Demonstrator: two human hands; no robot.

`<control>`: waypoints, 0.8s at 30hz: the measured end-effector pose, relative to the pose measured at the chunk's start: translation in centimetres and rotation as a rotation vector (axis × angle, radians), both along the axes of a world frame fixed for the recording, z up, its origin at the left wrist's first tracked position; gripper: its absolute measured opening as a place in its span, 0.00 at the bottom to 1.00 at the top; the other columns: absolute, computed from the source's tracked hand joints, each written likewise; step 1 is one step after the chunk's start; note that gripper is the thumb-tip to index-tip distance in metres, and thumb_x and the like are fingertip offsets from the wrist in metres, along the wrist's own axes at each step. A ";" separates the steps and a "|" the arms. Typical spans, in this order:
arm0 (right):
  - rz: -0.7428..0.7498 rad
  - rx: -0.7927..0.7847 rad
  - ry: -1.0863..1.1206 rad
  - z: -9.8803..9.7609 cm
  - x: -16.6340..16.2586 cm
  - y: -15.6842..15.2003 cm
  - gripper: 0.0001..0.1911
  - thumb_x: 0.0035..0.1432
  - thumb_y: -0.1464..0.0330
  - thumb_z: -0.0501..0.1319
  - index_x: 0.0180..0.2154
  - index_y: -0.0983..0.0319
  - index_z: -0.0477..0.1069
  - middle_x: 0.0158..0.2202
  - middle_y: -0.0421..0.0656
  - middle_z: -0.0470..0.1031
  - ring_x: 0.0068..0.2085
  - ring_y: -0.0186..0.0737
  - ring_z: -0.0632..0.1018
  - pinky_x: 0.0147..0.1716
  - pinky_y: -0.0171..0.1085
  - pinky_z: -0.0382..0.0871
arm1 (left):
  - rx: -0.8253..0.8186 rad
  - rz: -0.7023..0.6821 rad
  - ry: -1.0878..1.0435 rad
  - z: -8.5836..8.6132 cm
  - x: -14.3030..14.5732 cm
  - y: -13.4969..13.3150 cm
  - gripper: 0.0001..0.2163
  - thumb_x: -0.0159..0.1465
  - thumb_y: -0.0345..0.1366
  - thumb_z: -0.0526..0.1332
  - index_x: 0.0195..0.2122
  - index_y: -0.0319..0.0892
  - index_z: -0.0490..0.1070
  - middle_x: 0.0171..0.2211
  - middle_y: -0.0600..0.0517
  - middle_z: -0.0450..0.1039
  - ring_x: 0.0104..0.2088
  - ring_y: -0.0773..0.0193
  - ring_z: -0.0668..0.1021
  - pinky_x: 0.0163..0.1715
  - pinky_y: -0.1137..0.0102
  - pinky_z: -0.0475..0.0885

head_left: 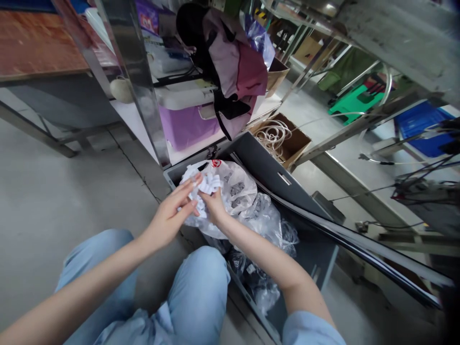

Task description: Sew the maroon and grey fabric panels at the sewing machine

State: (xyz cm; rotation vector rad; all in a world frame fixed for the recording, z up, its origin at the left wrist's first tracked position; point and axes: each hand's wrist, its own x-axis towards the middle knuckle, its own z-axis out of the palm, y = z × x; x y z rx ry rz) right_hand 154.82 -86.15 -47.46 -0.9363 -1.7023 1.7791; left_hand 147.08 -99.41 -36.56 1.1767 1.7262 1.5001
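Observation:
Both hands meet over a grey bin (276, 177) on the floor. My right hand (212, 205) is closed around a bunch of small white parts (208, 184). My left hand (172, 213) lies against the same bunch, fingers stretched out and touching it. Beneath them sits a clear plastic bag (237, 184) with dark small parts inside. More crumpled clear bags (268, 223) fill the bin lower down. My knees in light blue trousers (197, 287) are just below the hands.
A steel table leg (134, 81) stands at the left of the bin. A purple storage box (183, 122) and a pink and black bag (233, 72) are behind. A cardboard box of coiled tubing (278, 136) sits to the right, with metal frames and cables beyond.

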 end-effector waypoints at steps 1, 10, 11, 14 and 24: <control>0.028 0.076 -0.027 0.2 0.6 0.6 0.28 0.51 0.64 0.65 0.54 0.60 0.66 0.49 0.46 0.75 0.51 0.46 0.74 0.54 0.45 0.67 | -0.003 0.053 -0.028 -0.1 -0.5 -0.2 0.22 0.68 0.45 0.56 0.61 0.44 0.67 0.64 0.43 0.64 0.58 0.50 0.71 0.51 0.60 0.73; 0.766 0.595 -0.722 7.9 6.8 5.5 0.38 0.56 0.61 0.65 0.66 0.57 0.56 0.61 0.52 0.64 0.60 0.55 0.67 0.54 0.47 0.64 | 0.023 0.157 -0.015 0.4 -2.6 -0.3 0.23 0.68 0.44 0.54 0.62 0.43 0.66 0.61 0.44 0.67 0.55 0.51 0.73 0.41 0.66 0.75; 0.828 0.626 -0.785 9.0 6.9 5.7 0.39 0.58 0.60 0.64 0.67 0.58 0.53 0.60 0.53 0.64 0.57 0.55 0.70 0.52 0.46 0.66 | 0.029 0.125 0.005 0.6 -2.7 -0.2 0.22 0.68 0.44 0.54 0.61 0.43 0.67 0.62 0.45 0.67 0.59 0.50 0.70 0.43 0.66 0.75; 0.931 0.694 -0.871 11.5 6.9 5.9 0.43 0.58 0.63 0.65 0.69 0.58 0.48 0.60 0.54 0.64 0.48 0.48 0.76 0.47 0.42 0.67 | 0.026 0.044 0.032 1.2 -2.8 0.0 0.21 0.68 0.44 0.55 0.58 0.43 0.71 0.63 0.46 0.65 0.63 0.49 0.65 0.47 0.65 0.74; 0.996 0.926 -0.858 13.8 8.5 5.0 0.18 0.68 0.62 0.54 0.57 0.51 0.72 0.52 0.46 0.74 0.44 0.44 0.79 0.42 0.37 0.67 | 0.008 0.119 0.097 1.8 -3.5 -0.1 0.15 0.67 0.43 0.57 0.44 0.42 0.79 0.61 0.45 0.68 0.61 0.50 0.69 0.53 0.61 0.73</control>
